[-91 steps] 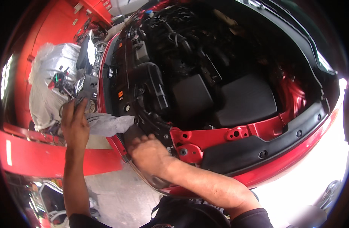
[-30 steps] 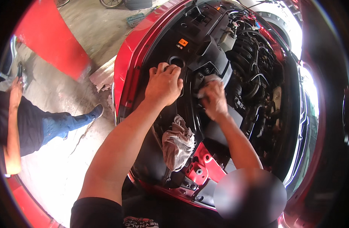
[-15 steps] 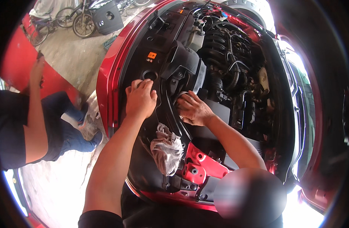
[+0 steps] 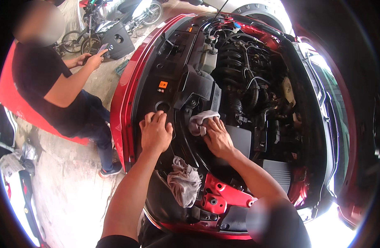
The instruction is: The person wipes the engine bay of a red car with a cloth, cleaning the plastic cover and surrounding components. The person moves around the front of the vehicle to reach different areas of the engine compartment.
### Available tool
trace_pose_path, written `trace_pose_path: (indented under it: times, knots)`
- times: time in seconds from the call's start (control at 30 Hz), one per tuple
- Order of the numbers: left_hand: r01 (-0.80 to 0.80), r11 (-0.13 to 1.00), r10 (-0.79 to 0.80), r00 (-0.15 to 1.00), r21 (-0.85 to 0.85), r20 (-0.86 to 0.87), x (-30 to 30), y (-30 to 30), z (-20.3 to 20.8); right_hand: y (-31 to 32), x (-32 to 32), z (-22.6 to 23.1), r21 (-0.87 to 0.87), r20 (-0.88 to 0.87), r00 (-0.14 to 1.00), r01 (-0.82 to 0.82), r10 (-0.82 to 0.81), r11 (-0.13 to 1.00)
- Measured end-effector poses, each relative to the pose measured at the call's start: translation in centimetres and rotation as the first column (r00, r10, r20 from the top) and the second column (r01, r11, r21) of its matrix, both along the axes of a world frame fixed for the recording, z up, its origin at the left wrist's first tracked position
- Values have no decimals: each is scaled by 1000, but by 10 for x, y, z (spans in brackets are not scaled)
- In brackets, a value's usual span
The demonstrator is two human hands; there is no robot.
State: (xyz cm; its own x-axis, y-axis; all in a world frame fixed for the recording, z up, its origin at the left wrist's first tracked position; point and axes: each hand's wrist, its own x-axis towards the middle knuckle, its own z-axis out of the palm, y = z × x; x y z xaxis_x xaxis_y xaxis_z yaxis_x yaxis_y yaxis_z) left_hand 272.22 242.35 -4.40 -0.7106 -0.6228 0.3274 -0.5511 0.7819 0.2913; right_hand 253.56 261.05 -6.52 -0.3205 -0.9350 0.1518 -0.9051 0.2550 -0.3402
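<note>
Under the raised hood of a red car, my right hand (image 4: 219, 139) presses a grey cloth (image 4: 199, 122) against the black parts beside the air intake housing (image 4: 200, 93). Its fingers lie over the cloth and part of the rag sticks out past them. My left hand (image 4: 156, 133) rests on the black front panel (image 4: 150, 99), just below a round hole, with its fingers apart and slightly bent and nothing held. A second crumpled grey rag (image 4: 184, 182) lies on the panel's near corner, between my forearms.
The engine (image 4: 239, 62) with its hoses fills the bay beyond my right hand. A red metal bracket (image 4: 223, 193) is at the near corner. To the left, a person (image 4: 53, 82) stands holding a phone (image 4: 103, 48). Motorcycles and bicycles (image 4: 90, 33) stand behind.
My right hand has come up out of the gap beside the intake housing, and more of its cloth shows. The left hand stays on the panel. My view shifted, bringing more of the bystander into sight.
</note>
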Motion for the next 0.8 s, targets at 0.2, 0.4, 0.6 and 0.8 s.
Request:
trace_pose_path:
  times: [0.2, 0.4, 0.6, 0.8]
  knots:
    - [41, 999, -42, 999, 27, 6, -16, 10, 7, -94, -104, -7, -268, -98, 908, 371, -408, 889]
    - [21, 1000, -21, 999, -5, 40, -10, 7, 5, -111, -105, -9, -356, -153, 957, 180, -247, 917]
    - [17, 1000, -17, 999, -12, 51, -9, 8, 10, -76, -85, -8, -270, -175, 983, -2, -47, 963]
    - [56, 998, -56, 997, 7, 54, -19, 8, 7, -157, -141, 15, -88, -51, 942, 326, -331, 941]
